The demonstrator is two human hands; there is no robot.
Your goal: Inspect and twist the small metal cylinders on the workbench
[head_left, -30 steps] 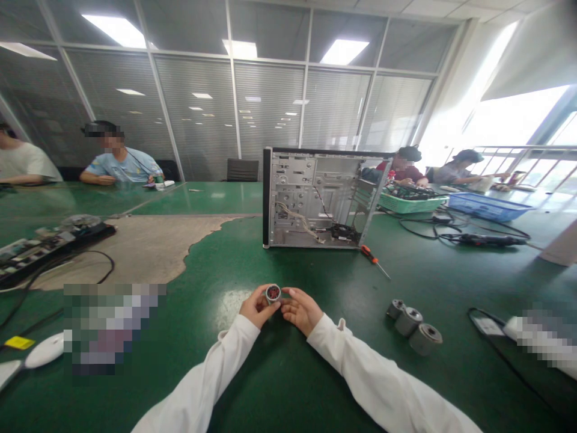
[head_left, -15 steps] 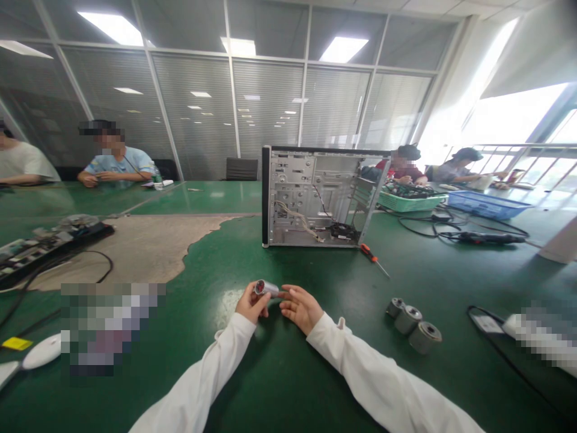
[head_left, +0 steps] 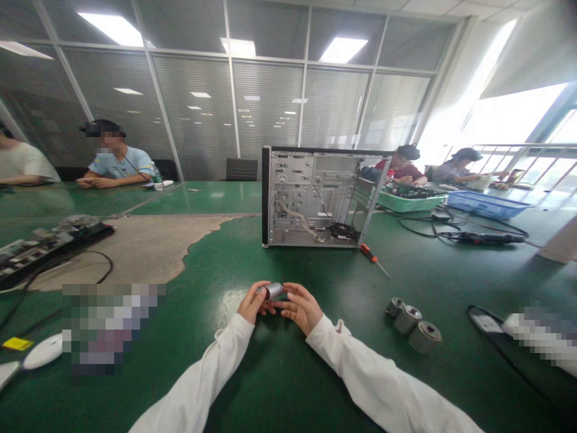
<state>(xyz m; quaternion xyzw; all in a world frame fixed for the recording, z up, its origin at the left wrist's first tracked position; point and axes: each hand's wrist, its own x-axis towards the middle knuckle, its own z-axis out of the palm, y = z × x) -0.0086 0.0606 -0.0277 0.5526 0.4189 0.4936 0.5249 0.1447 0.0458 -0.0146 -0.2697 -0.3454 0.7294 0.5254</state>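
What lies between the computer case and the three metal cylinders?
An orange-handled screwdriver lies between the computer case and the metal cylinders, in the head view.

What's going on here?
A person holds a small metal cylinder between the left hand and the right hand, above a green work mat. Three similar cylinders sit on the mat to the right. Ahead are an open desktop PC case and an orange-handled screwdriver. A co-worker sits at a table further off.
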